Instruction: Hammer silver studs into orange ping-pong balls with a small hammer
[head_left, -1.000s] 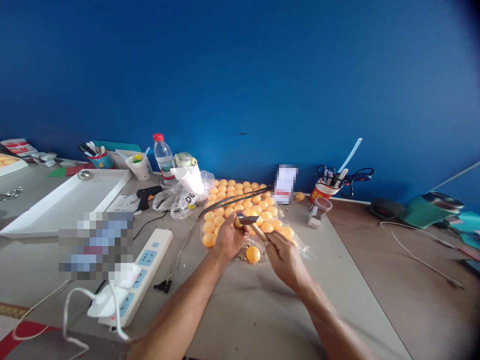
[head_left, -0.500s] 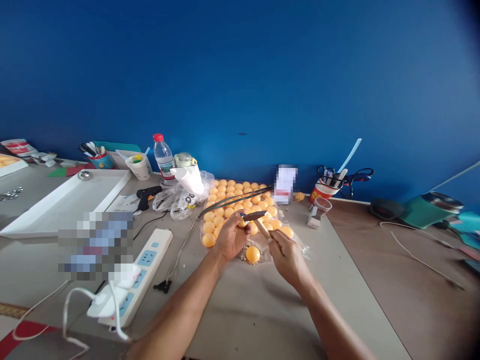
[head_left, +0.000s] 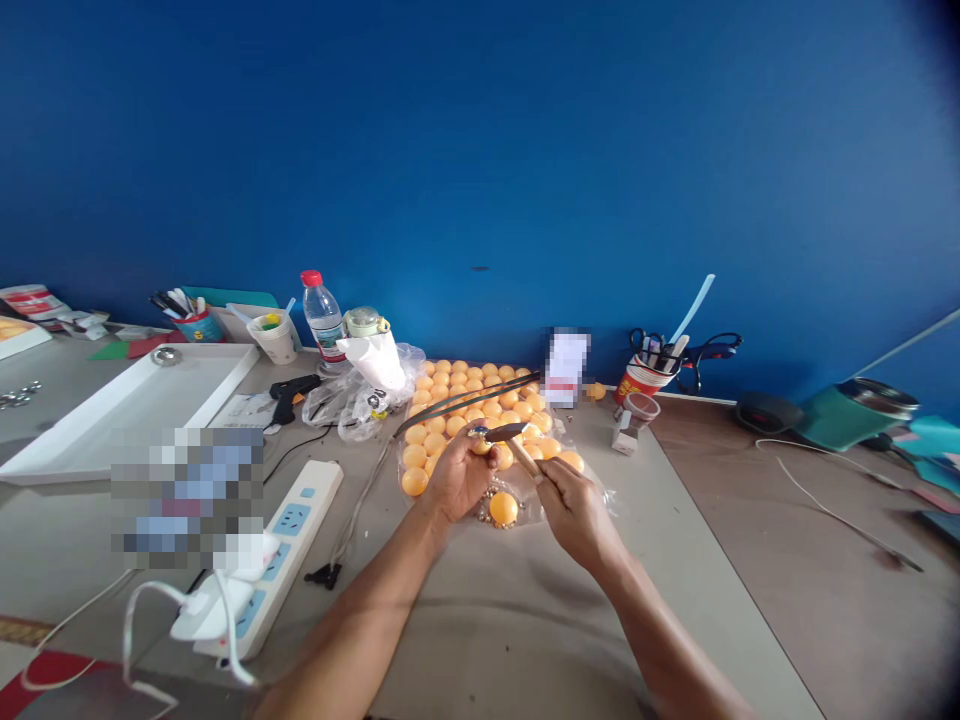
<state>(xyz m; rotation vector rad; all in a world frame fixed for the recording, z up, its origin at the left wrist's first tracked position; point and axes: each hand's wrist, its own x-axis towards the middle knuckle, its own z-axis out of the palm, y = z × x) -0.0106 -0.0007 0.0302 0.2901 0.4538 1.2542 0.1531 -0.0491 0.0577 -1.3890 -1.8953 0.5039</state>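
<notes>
Orange ball [head_left: 484, 447] pinched in left hand [head_left: 457, 476], centre of frame, just above the worktop [head_left: 495, 620]. Right hand [head_left: 574, 505] clamped on the wooden handle of a small hammer [head_left: 504, 432]. Since half a second ago the hammer head has slid left, back over the ball; both hands otherwise unmoved. Judged: short, light tapping strokes in progress. Contact cannot be told.

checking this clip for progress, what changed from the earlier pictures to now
The right hand tilted the knife so its blade lies flatter over the orange ball held in the left hand. Nothing was taken up or let go; the pile of balls and the loose ball on the table stayed put.
</notes>
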